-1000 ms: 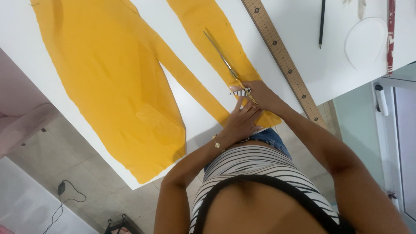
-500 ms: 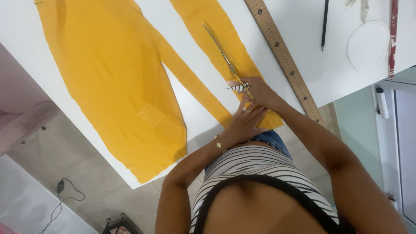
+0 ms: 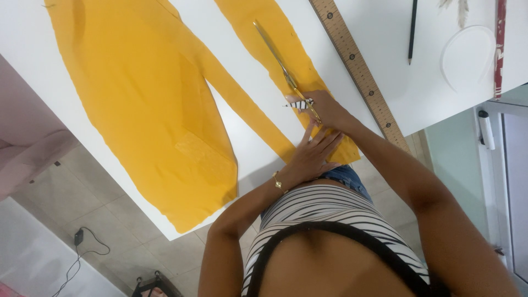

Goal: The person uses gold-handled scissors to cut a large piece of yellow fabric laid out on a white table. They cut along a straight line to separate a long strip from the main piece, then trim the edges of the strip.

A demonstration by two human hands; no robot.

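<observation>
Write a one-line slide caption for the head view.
Right hand works scissors along a yellow fabric strip while left hand presses it flat on the white table, beside a wooden ruler.

white table (image 3: 49, 88) above grey tiled floor (image 3: 104, 220)

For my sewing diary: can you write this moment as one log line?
right hand: grips scissors | left hand: flat on yellow fabric strip | nearby: wooden ruler, pencil | surface: white table

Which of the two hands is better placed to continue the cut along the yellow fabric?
The right hand: it already grips the scissors on the narrow yellow fabric strip. The left hand lies flat, pressing it down.
</observation>
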